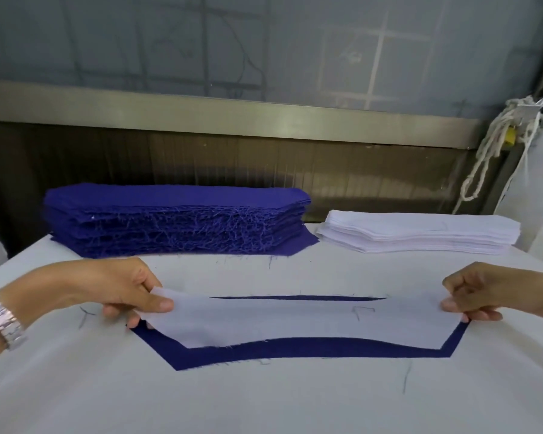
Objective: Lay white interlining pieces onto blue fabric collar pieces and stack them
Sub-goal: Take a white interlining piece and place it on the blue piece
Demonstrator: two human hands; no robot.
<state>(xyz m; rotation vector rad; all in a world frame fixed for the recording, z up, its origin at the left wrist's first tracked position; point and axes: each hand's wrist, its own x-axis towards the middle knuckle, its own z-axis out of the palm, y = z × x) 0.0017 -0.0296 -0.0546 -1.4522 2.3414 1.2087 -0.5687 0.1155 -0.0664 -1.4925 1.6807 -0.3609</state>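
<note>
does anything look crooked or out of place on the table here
The white interlining piece, pinched at its ends by the left hand and right hand, is not yet centred on the blue collar piece: a wide blue band shows along the near edge, only a sliver at the far. The blue stack looks frayed.
</note>
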